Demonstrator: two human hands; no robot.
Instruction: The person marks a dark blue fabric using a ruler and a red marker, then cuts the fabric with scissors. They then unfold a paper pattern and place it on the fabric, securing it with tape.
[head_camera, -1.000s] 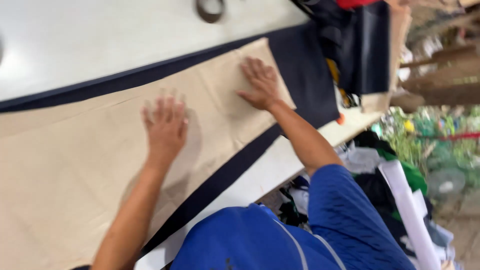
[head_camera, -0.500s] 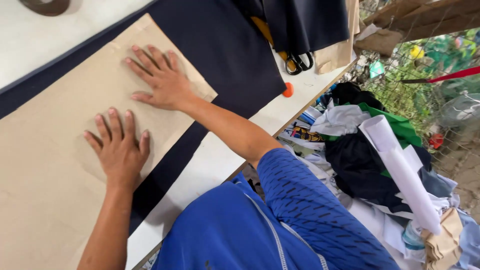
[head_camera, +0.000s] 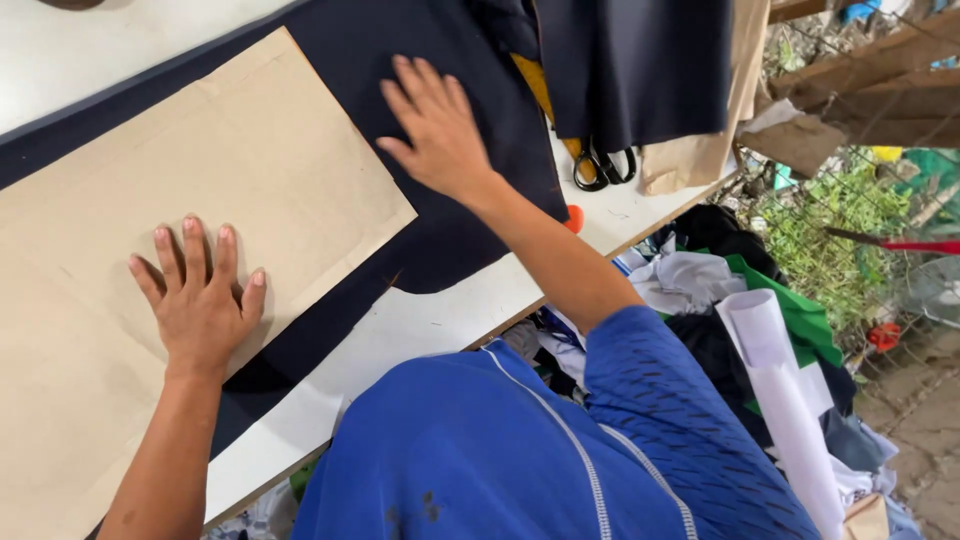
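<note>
Bare fingers spread flat: left hand presses tan paper pattern, right hand lies on navy fabric far right | risk: sliding cloth could shift pattern off line | fabric smooth, dark, under pattern on white counter; scissors beyond.

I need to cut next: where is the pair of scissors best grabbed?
By the black finger loops, which lie bare on the white table, coming from the table's near edge. The blades run up under the hanging dark cloth, hidden.
</note>
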